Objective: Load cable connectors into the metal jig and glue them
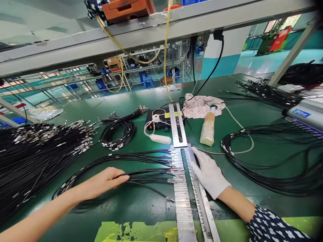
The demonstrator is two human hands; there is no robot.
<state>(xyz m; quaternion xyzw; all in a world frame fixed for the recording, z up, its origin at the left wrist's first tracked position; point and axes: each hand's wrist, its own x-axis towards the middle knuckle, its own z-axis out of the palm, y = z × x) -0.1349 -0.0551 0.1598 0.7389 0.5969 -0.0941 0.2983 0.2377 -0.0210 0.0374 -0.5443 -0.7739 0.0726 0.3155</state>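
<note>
My bare left hand (107,181) pinches several thin black cables (141,173) between thumb and fingers. Their stripped ends point right, toward a long slotted metal fixture (182,195). More cable ends rest in the upper slots of that fixture, and one lower cable end lies just at its left edge. My right hand (208,171), in a white glove, lies along the metal bar (199,191) on the fixture's right side. Its fingers are stretched forward against the bar, with the thumb on the left.
A large pile of black cables (32,161) covers the left. Behind are a coiled cable bundle (118,134), a black control box (158,124), a bottle (208,127) and a cloth (199,106). A silver lamp unit (308,112) and looped cables (242,168) lie at right.
</note>
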